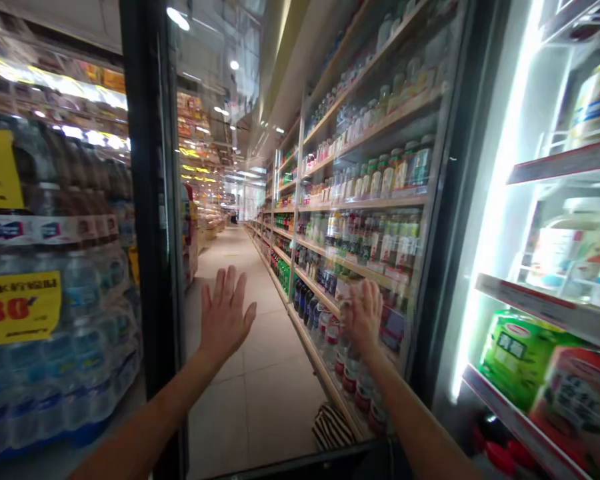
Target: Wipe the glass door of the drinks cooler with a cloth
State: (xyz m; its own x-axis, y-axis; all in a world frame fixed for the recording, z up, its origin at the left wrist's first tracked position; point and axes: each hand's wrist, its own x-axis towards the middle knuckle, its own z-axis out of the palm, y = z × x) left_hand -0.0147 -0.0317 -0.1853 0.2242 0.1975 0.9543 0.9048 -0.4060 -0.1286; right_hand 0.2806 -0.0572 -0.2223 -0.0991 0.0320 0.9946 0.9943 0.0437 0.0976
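Note:
A cooler's glass door (153,220) with a black frame stands open before me. My left hand (225,317) is flat with its fingers spread, and it appears to rest against the pane. On the right side of the pane, my right hand (364,317) is closed with its fingers bent. Something pale shows beside those fingers, but blur hides what it is. Through the glass, or reflected in it, long shelves of bottled drinks (380,237) run into the distance.
At right, the lit cooler's shelves (540,300) hold bottles, a green pack (513,357) and a red pack (577,400). Stacked water bottles (87,357) with yellow price signs (23,308) stand at left. A black-and-white striped item (333,427) shows low in the pane.

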